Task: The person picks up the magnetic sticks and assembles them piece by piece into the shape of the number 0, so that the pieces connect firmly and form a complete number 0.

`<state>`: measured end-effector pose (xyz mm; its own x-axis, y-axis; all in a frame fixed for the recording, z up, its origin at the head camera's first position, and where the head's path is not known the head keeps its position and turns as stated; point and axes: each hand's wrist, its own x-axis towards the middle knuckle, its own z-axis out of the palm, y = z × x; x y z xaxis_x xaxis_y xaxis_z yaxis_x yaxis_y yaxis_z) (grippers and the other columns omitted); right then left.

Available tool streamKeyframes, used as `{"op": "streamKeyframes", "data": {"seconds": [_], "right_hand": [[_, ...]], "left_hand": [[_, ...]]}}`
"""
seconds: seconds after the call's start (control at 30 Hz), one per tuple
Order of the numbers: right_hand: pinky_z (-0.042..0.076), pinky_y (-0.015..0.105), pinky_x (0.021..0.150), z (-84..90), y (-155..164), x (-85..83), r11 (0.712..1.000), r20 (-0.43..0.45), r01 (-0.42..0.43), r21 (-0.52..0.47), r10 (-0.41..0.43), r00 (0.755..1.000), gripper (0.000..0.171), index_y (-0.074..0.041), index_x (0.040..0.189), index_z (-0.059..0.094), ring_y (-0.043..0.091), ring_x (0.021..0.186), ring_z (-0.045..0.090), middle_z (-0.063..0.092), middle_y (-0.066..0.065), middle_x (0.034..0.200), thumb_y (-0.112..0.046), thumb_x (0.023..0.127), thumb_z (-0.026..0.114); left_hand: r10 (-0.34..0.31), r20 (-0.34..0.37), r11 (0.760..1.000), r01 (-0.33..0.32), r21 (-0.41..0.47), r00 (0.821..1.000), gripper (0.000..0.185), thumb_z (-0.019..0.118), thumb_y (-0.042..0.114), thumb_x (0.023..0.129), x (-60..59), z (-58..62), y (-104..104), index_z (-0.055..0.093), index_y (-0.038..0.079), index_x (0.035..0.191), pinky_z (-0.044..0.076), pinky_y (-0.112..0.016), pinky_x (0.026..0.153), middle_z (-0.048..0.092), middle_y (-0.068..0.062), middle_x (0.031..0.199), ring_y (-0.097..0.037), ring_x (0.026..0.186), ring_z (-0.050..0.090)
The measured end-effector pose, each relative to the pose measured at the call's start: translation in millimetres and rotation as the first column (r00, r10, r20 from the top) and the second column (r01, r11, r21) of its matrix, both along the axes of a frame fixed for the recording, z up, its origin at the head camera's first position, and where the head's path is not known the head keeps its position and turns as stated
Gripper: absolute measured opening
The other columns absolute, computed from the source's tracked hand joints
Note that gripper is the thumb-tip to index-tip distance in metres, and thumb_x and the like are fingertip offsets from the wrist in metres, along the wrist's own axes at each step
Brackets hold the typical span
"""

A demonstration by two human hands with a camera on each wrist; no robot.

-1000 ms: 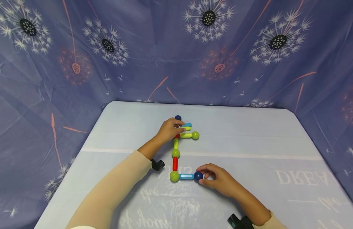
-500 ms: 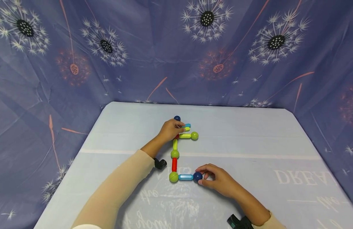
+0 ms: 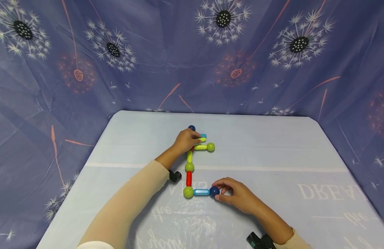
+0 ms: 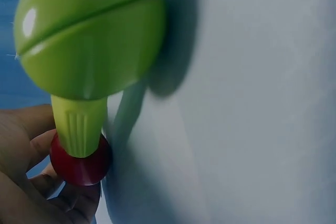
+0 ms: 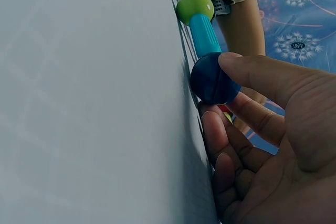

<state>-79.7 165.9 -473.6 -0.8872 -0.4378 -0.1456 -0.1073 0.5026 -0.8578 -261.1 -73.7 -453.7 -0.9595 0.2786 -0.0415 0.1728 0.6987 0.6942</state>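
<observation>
A toy chain of building sticks and balls lies on the table. At its far end, my left hand (image 3: 184,141) pinches a lime green stick (image 3: 203,139), with a light blue stick (image 3: 203,135) right beside it. A dark blue ball (image 3: 192,128) shows just past those fingers. In the left wrist view, the fingers curl behind a red ball (image 4: 81,169) below a big green ball (image 4: 89,40). My right hand (image 3: 236,194) holds another dark blue ball (image 5: 210,80) between thumb and fingers; a light blue stick (image 3: 201,192) joins it to a green ball (image 3: 188,192).
A red stick (image 3: 189,178) runs up from the near corner to a middle green ball (image 3: 189,167). Higher up, a lime stick branches right to a green ball (image 3: 211,147). Black wrist devices show by the left cuff (image 3: 175,176) and right cuff (image 3: 259,241). A patterned cloth (image 3: 167,62) hangs behind the table.
My left forearm has shifted slightly to the right. Both hands keep their grips, and the whole scene has slid a little to the left in view.
</observation>
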Motion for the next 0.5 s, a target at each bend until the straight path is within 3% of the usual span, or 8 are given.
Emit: {"op": "streamKeyframes", "data": {"seconds": [0.2, 0.43, 0.5], "right_hand": [[0.048, 0.022, 0.080, 0.2, -0.3, 0.1, 1.000, -0.009, 0.000, 0.008, 0.000, 1.000, 0.035, -0.025, 0.121, 0.069, 0.007, 0.091, 0.060, 0.065, -0.009, 0.105, -0.032, 0.089, 0.078], [0.047, 0.022, 0.078, -0.3, -0.5, 0.2, 1.000, -0.021, 0.000, 0.008, 0.000, 1.000, 0.034, -0.025, 0.121, 0.070, 0.006, 0.089, 0.059, 0.066, -0.008, 0.103, -0.032, 0.088, 0.079], [0.047, 0.022, 0.078, -0.4, -0.2, 0.2, 1.000, -0.020, 0.002, 0.014, -0.001, 1.000, 0.034, -0.026, 0.120, 0.070, 0.006, 0.090, 0.059, 0.066, -0.008, 0.103, -0.032, 0.088, 0.079]], "left_hand": [[-0.002, 0.019, 0.999, 0.002, -0.045, 1.000, 0.029, 0.075, 0.023, 0.092, -2.1, 0.1, 1.9, 0.076, 0.009, 0.118, 0.052, -0.034, 0.091, 0.070, -0.009, 0.115, -0.022, 0.103, 0.062], [-0.010, 0.069, 1.000, 0.012, -0.027, 0.998, 0.032, 0.072, 0.020, 0.094, -3.0, -1.6, 3.9, 0.073, 0.005, 0.122, 0.051, -0.021, 0.056, 0.066, -0.014, 0.116, -0.010, 0.058, 0.057], [-0.013, 0.081, 1.000, 0.014, -0.014, 0.997, 0.032, 0.072, 0.019, 0.095, -2.9, -1.5, 4.5, 0.072, 0.004, 0.122, 0.051, -0.021, 0.051, 0.064, -0.015, 0.116, -0.010, 0.052, 0.056]]}}
